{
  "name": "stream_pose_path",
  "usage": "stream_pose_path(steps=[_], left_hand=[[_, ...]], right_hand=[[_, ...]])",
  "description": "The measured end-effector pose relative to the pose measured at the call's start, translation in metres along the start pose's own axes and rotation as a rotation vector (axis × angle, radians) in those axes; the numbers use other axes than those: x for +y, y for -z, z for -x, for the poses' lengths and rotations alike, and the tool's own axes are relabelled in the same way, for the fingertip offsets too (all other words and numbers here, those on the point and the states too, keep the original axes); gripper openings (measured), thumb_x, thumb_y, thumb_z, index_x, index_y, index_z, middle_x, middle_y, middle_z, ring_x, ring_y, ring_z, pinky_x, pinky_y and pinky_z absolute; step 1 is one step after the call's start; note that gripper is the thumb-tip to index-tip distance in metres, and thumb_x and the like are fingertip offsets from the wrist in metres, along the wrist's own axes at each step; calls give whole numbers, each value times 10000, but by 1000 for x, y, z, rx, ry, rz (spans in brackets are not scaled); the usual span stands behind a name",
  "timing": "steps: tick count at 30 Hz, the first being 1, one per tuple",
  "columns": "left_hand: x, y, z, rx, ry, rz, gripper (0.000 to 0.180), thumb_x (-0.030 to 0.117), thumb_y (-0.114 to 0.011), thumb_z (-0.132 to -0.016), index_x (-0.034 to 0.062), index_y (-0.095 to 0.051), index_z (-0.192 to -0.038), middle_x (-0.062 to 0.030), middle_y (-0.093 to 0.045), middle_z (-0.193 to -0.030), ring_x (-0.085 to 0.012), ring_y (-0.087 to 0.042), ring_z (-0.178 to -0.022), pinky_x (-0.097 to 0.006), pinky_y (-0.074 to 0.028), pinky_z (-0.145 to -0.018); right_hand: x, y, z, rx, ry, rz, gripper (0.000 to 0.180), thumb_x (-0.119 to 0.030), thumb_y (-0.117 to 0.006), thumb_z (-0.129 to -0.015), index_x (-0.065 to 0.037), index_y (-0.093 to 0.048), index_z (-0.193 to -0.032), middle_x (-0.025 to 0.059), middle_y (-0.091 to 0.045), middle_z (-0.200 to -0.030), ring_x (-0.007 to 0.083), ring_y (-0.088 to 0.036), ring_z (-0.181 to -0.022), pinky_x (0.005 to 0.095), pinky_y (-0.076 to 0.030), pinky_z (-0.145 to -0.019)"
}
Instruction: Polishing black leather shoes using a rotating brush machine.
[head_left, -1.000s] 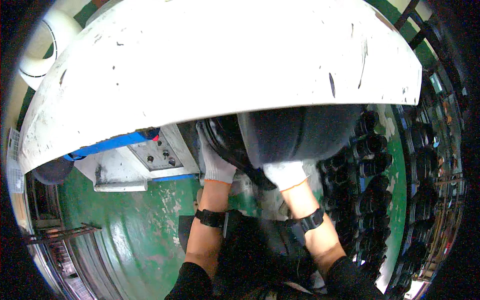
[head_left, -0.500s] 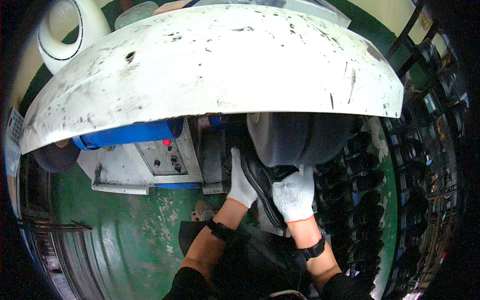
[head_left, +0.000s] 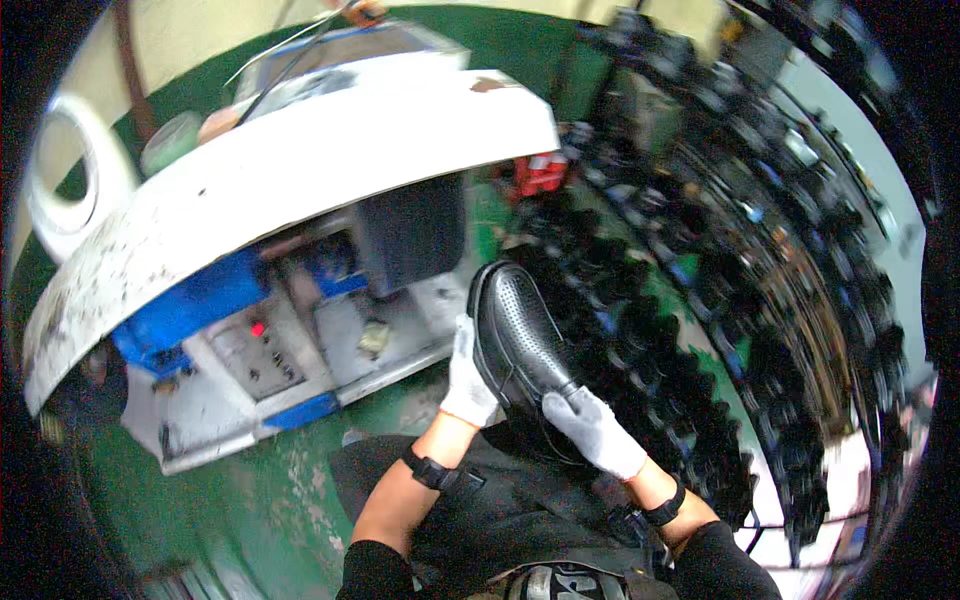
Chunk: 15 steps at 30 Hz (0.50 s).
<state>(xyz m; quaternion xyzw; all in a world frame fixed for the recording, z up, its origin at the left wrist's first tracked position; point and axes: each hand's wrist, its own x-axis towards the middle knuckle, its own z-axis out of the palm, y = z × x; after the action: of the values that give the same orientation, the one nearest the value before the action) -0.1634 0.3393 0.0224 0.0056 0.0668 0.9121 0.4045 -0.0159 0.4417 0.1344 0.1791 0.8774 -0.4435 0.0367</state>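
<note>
Both gloved hands grip a black perforated shoe (head_left: 520,335). The left hand (head_left: 468,375) clasps its side. The right hand (head_left: 592,428) closes around its heel.

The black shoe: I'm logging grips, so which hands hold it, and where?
Both gloved hands hold the black shoe: left hand along its side, right hand at the heel end.

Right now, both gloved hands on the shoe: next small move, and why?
Probably swing the black perforated shoe right, toward the rack of dark shoes. The left hand cups its side, the right hand grips the heel end, and it is held clear of the white-hooded machine.
</note>
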Motion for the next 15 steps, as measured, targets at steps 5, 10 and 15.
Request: stream_pose_path(steps=[5, 10, 15], left_hand=[[-94, -76, 7, -291, 86, -739, 787, 641, -487, -886, 90, -364, -1434, -124, -428, -1434, -299, -429, -1293, -479, -258, -1132], [-185, -157, 22, -713, 364, -641, 891, 681, -486, -856, 107, -248, -1495, -177, -374, -1465, -353, -433, -1299, -493, -400, -1043], [-256, -151, 32, -499, 706, -793, 616, 455, -515, -948, 64, -391, -1408, -180, -529, -1314, -319, -580, -1118, -434, -497, -926]], right_hand=[[41, 89, 116, 387, 115, -74, 308, -295, -482, -998, -22, -611, -1061, 91, -514, -683, 208, -487, -619, 329, -427, -634], [72, 191, 254, 1118, 542, 859, 340, 27, -544, -807, -14, -615, -1137, 139, -611, -831, 236, -597, -762, 378, -505, -708], [67, 276, 384, 1585, 203, 552, 327, -7, -558, -821, -27, -608, -1143, 98, -659, -1037, 144, -617, -805, 260, -495, -662]])
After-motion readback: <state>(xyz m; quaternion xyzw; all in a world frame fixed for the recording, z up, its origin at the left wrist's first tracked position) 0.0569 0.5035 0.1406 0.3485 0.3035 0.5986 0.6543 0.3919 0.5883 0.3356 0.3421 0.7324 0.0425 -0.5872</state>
